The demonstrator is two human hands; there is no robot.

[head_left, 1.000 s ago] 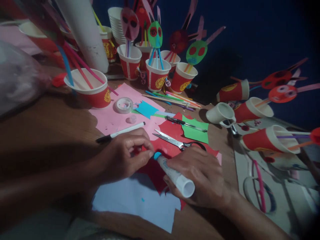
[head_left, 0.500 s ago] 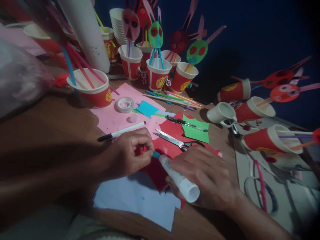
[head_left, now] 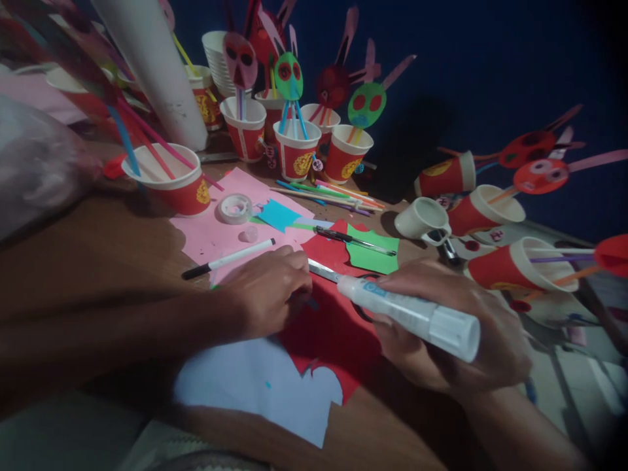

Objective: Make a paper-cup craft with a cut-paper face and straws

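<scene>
- Done: paper-faced figures [head_left: 288, 77] already stand on straws in red cups [head_left: 287, 158] at the back.
- Left: straws [head_left: 338, 196] and torn or cut red paper [head_left: 324, 333] lie loose on the table [head_left: 122, 261].
- Your right hand [head_left: 490, 330] is clamped round the white tube [head_left: 397, 307], slanted over the scissors [head_left: 321, 269], narrow end toward your left hand [head_left: 272, 291].
- Your left hand is palm-down, fingers bunched; I can't tell what they pinch.

A single head-worn camera looks forward and down from above the near side of the wooden surface [head_left: 132, 245], close enough that both hands [head_left: 272, 288] loom large in the near middle, while cups [head_left: 297, 157] shrink toward the far dark-blue backdrop [head_left: 466, 65].
</scene>
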